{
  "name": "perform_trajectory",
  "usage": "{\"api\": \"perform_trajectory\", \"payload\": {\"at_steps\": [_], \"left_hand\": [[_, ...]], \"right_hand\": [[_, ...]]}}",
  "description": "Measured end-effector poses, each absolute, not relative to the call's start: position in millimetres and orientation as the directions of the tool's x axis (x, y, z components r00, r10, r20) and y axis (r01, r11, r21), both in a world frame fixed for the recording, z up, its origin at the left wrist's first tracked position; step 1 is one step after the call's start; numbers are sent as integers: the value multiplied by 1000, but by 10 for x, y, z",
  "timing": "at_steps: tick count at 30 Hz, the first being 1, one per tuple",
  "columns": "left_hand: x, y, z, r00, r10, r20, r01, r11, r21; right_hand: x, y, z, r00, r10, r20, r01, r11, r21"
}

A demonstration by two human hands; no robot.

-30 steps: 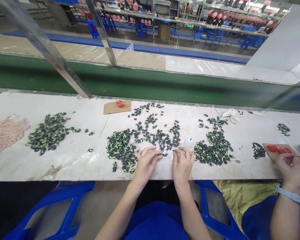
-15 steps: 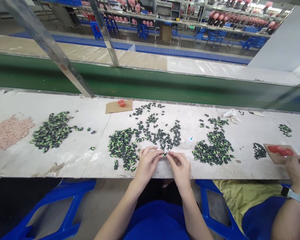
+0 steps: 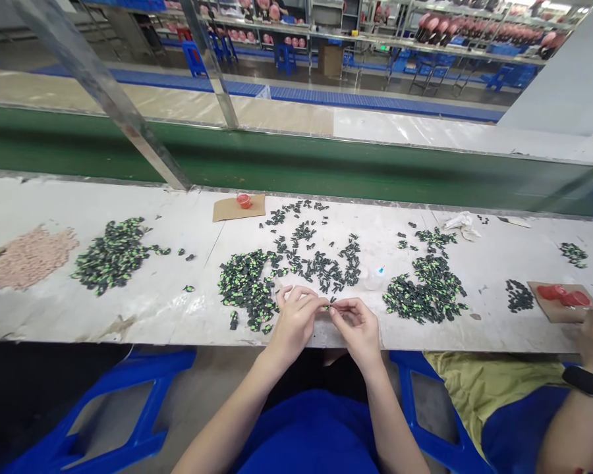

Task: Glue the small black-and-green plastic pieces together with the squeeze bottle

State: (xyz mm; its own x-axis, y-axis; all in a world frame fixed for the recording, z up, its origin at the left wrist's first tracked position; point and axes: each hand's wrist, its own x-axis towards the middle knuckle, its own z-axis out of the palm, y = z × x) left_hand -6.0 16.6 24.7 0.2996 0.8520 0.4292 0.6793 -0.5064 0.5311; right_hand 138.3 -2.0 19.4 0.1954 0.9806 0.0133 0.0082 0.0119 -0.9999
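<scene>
Bright, even overhead light; soft shadows, wide-angle bending at edges.

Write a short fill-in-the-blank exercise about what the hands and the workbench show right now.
1. The left hand and right hand pinch one small piece of black and ____ colour between their fingertips.
2. The pink heap lies at the far ____ end of the white bench.
3. The small red cup stands on a piece of ____.

Missing words: green; left; cardboard
</scene>
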Motion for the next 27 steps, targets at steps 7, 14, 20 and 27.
{"api": "perform_trajectory", "payload": {"at_steps": [7,14,20,27], "left_hand": [[-77,89,250,349,813,466,669,-564,484],[-52,-36,191,307,857,414,655,-506,561],[-21,-37,206,341,913,224,611,-396,686],[-427,371,311,55,971,234,782,-187,594]], "right_hand": [[1409,-6,162,127,992,-16,-35,-12,-999],[1459,-36,132,62,998,2,-29,3,-1000],[1742,-96,243,-41,983,177,289,182,-940],[2391,7,237,466,789,400,562,84,-823]]}}
